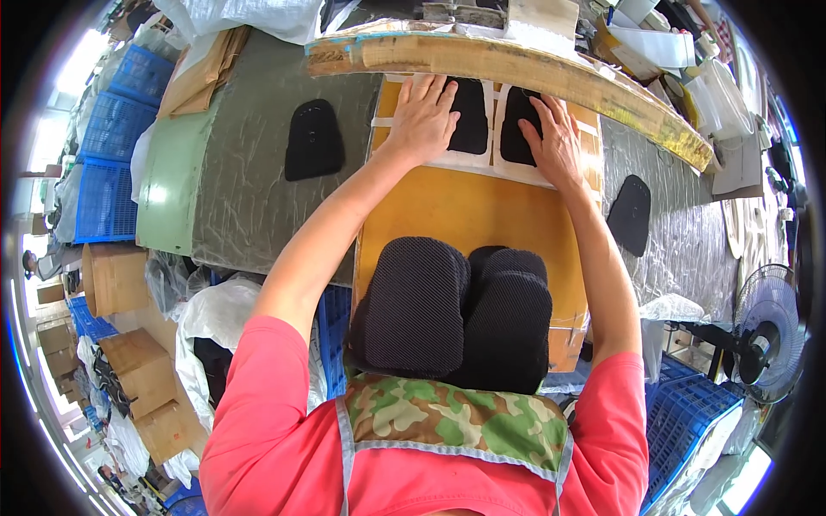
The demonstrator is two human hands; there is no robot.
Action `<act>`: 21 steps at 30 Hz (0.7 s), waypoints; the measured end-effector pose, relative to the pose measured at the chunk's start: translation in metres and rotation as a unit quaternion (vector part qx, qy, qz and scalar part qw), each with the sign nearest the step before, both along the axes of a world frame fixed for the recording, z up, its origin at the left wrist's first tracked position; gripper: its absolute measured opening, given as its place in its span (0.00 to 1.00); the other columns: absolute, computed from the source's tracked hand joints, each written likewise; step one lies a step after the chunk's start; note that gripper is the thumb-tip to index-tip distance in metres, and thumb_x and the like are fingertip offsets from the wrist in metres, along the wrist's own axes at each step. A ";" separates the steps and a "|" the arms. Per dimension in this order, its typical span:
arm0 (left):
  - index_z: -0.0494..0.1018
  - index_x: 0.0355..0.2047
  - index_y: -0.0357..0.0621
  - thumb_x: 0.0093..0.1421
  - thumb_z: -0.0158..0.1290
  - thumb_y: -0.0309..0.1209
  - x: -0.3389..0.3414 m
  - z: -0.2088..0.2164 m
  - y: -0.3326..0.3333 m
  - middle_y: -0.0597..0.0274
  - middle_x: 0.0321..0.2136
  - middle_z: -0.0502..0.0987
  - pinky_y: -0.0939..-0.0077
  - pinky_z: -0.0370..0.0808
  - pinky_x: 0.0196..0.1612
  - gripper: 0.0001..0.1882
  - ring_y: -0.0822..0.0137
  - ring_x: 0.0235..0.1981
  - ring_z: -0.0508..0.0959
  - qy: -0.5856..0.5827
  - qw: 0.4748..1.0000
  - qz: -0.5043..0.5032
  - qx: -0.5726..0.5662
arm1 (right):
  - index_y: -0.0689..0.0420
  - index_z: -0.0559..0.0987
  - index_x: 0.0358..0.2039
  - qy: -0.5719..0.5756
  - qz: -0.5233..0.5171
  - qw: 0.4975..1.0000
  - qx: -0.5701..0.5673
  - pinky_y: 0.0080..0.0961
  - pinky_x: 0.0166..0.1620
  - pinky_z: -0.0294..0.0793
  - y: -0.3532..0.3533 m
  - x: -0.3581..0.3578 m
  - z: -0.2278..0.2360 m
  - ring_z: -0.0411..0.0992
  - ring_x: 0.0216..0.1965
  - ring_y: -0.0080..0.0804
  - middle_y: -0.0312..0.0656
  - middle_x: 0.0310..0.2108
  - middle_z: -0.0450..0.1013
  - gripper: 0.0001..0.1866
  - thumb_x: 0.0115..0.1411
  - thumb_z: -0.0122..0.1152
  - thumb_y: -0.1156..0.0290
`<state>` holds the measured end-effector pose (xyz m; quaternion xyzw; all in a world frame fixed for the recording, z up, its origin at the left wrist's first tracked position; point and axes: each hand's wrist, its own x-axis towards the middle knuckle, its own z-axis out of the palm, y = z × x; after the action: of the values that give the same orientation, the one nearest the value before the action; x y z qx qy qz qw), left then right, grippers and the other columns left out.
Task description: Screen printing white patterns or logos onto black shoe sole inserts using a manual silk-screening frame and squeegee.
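My left hand lies with its fingers stretched out on the left side of a white frame on a yellow-brown board. Beside its fingers, a black rounded pad sits in the frame's left opening. A second black pad fills the opening to the right. My right hand rests over that pad's right edge, fingers spread, thumb touching the pad. Closer to me, two stacks of black mesh pads, a left stack and a right stack, stand on the board against my camouflage apron.
A wooden beam spans the far side, just beyond my fingertips. Single black pads lie left and right on the plastic-covered table. Blue crates stand far left; a fan is at the right.
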<state>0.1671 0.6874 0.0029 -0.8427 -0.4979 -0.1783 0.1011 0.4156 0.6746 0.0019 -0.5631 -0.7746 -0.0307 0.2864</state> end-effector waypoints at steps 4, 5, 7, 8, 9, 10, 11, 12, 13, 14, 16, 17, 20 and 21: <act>0.63 0.59 0.39 0.64 0.44 0.39 0.000 0.004 0.000 0.53 0.59 0.63 0.53 0.48 0.65 0.26 0.56 0.61 0.59 0.000 1.000 0.002 -0.001 | 0.56 0.71 0.54 -0.006 0.005 1.000 0.019 0.44 0.62 0.54 0.001 0.001 -0.001 0.60 0.60 0.43 0.46 0.55 0.66 0.25 0.60 0.57 0.57; 0.63 0.59 0.38 0.64 0.45 0.39 0.000 0.005 0.000 0.53 0.59 0.64 0.53 0.49 0.65 0.26 0.56 0.60 0.59 0.003 1.000 0.000 -0.002 | 0.56 0.71 0.54 -0.006 0.004 1.000 0.015 0.44 0.62 0.54 0.001 0.001 -0.001 0.60 0.60 0.43 0.46 0.55 0.66 0.25 0.60 0.57 0.57; 0.64 0.58 0.38 0.63 0.45 0.39 0.000 0.005 0.000 0.54 0.59 0.64 0.53 0.49 0.64 0.26 0.56 0.60 0.59 0.006 1.000 -0.002 -0.002 | 0.56 0.71 0.54 -0.006 0.002 1.000 0.013 0.43 0.62 0.54 0.001 0.001 0.000 0.60 0.60 0.43 0.46 0.55 0.66 0.25 0.60 0.57 0.58; 0.65 0.58 0.39 0.63 0.45 0.39 0.000 0.006 0.000 0.54 0.58 0.65 0.53 0.50 0.63 0.26 0.56 0.60 0.60 -0.004 1.000 -0.003 -0.002 | 0.57 0.71 0.54 -0.005 0.005 1.000 0.019 0.43 0.62 0.55 0.001 0.001 0.000 0.60 0.60 0.43 0.46 0.55 0.66 0.25 0.60 0.58 0.58; 0.65 0.58 0.40 0.63 0.46 0.39 -0.001 0.006 0.000 0.55 0.57 0.65 0.53 0.51 0.63 0.25 0.56 0.59 0.60 -0.014 1.000 -0.003 -0.002 | 0.57 0.72 0.54 -0.004 0.008 1.000 0.026 0.43 0.62 0.55 0.001 0.000 0.001 0.60 0.59 0.43 0.46 0.55 0.66 0.25 0.59 0.58 0.58; 0.65 0.58 0.40 0.63 0.46 0.39 -0.003 0.007 0.000 0.55 0.57 0.65 0.53 0.51 0.63 0.25 0.56 0.59 0.60 -0.014 1.000 -0.004 -0.001 | 0.57 0.72 0.54 -0.004 0.007 1.000 0.026 0.43 0.62 0.55 0.000 -0.001 0.002 0.60 0.59 0.43 0.46 0.55 0.66 0.25 0.59 0.58 0.58; 0.67 0.56 0.41 0.61 0.47 0.39 -0.006 0.007 -0.001 0.54 0.57 0.66 0.52 0.51 0.62 0.24 0.56 0.57 0.61 -0.049 0.999 -0.016 0.000 | 0.56 0.72 0.53 0.005 0.007 1.000 0.018 0.43 0.61 0.56 -0.001 -0.002 0.003 0.61 0.59 0.43 0.46 0.54 0.67 0.24 0.59 0.59 0.58; 0.69 0.54 0.42 0.60 0.49 0.39 -0.006 0.009 -0.002 0.53 0.56 0.66 0.52 0.51 0.61 0.24 0.56 0.56 0.62 -0.085 0.996 -0.032 -0.001 | 0.56 0.73 0.52 0.014 0.003 1.000 0.009 0.43 0.61 0.56 -0.002 0.000 0.003 0.62 0.58 0.43 0.46 0.54 0.67 0.24 0.58 0.59 0.58; 0.69 0.54 0.42 0.60 0.49 0.39 -0.008 0.010 -0.004 0.53 0.56 0.66 0.52 0.51 0.61 0.24 0.56 0.56 0.62 -0.086 0.996 -0.035 -0.001 | 0.56 0.73 0.52 0.012 -0.001 1.000 0.009 0.43 0.61 0.56 -0.003 0.001 0.003 0.62 0.58 0.43 0.46 0.54 0.67 0.24 0.58 0.59 0.58; 0.69 0.54 0.43 0.61 0.48 0.39 -0.011 0.012 -0.008 0.53 0.54 0.67 0.54 0.54 0.60 0.22 0.55 0.55 0.64 -0.117 0.993 -0.025 0.009 | 0.56 0.74 0.51 0.024 0.003 1.000 0.016 0.42 0.61 0.56 -0.004 0.002 0.003 0.63 0.57 0.43 0.45 0.53 0.68 0.22 0.58 0.60 0.59; 0.69 0.51 0.43 0.63 0.47 0.39 -0.027 0.023 -0.012 0.52 0.50 0.69 0.59 0.59 0.57 0.19 0.54 0.52 0.68 -0.216 0.976 -0.006 -0.007 | 0.56 0.76 0.49 0.035 0.005 0.999 0.023 0.41 0.61 0.56 -0.006 0.005 0.004 0.63 0.56 0.43 0.44 0.52 0.69 0.21 0.57 0.60 0.60; 0.70 0.48 0.42 0.63 0.46 0.38 -0.040 0.030 -0.012 0.50 0.48 0.70 0.62 0.61 0.55 0.17 0.53 0.50 0.69 -0.282 0.959 0.004 -0.033 | 0.55 0.78 0.46 0.055 -0.006 0.998 0.021 0.40 0.59 0.59 -0.006 0.006 0.005 0.65 0.55 0.43 0.43 0.50 0.71 0.18 0.57 0.61 0.62; 0.70 0.45 0.39 0.67 0.42 0.36 -0.070 0.062 -0.028 0.60 0.43 0.72 0.69 0.63 0.54 0.15 0.66 0.49 0.70 -0.530 0.846 0.055 0.000 | 0.53 0.80 0.41 0.117 -0.013 0.993 0.028 0.37 0.54 0.66 -0.005 0.019 0.009 0.69 0.50 0.43 0.43 0.46 0.74 0.13 0.55 0.63 0.65; 0.69 0.48 0.41 0.67 0.40 0.39 -0.090 0.076 -0.031 0.60 0.45 0.71 0.66 0.62 0.55 0.17 0.66 0.50 0.70 -0.570 0.819 0.065 -0.012 | 0.53 0.81 0.39 0.161 -0.003 0.986 0.040 0.35 0.51 0.69 -0.004 0.023 0.015 0.71 0.47 0.43 0.43 0.43 0.75 0.11 0.54 0.64 0.67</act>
<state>0.0770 0.6559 0.0791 -0.5576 -0.5225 -0.6134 -0.1994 0.4390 0.6703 0.0165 -0.5512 -0.7145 0.0288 0.4298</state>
